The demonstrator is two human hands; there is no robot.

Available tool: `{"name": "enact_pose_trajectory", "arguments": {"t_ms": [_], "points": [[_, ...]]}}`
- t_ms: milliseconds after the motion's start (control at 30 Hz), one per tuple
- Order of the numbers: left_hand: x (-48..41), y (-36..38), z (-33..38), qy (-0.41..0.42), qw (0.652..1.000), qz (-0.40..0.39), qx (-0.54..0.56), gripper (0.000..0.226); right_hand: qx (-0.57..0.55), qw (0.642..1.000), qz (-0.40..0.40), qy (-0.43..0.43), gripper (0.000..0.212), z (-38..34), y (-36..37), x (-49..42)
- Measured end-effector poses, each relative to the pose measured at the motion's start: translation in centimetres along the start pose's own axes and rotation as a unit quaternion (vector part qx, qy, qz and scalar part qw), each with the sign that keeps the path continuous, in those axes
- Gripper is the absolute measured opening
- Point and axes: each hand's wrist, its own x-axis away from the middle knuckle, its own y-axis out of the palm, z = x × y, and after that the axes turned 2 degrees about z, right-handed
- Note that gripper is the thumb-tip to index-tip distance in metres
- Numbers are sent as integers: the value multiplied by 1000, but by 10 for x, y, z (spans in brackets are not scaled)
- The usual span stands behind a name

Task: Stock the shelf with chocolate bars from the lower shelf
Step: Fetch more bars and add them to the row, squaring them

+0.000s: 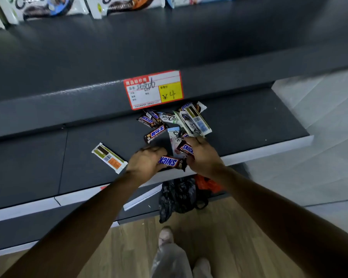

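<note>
Outstretched, your left hand (146, 162) curls round a Snickers (169, 161); your right hand (204, 157), knuckles up, clasps a second bar (187, 149).

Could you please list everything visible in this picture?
Upper shelf: one, dark grey, top.
Pouches: three, mostly white, back of upper shelf.
Price tag: one, red-white-yellow, upper shelf's front edge.
Lower shelf: one, dark grey, beneath.
Bar pile: roughly eight, brown and white, under the tag.
Lone bar: one, white, left of the hands.
Black bag, orange bag: one each, floor under the shelves.
First Snickers bar: one, brown, in left hand.
Second Snickers bar: one, brown, in right hand.
Left hand, right hand: one each, gripping those bars.
Shoes: two, pale, wooden floor.
</note>
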Motion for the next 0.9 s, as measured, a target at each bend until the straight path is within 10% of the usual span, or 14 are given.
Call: {"name": "enact_pose_trajectory", "arguments": {"t_ms": [333, 900], "points": [[21, -73, 49, 105, 992, 64, 27, 36, 15, 997, 18, -76, 57, -10, -82, 40], [45, -189, 97, 215, 916, 326, -94, 25, 69, 930, 263, -246, 43, -42, -200, 91]]}}
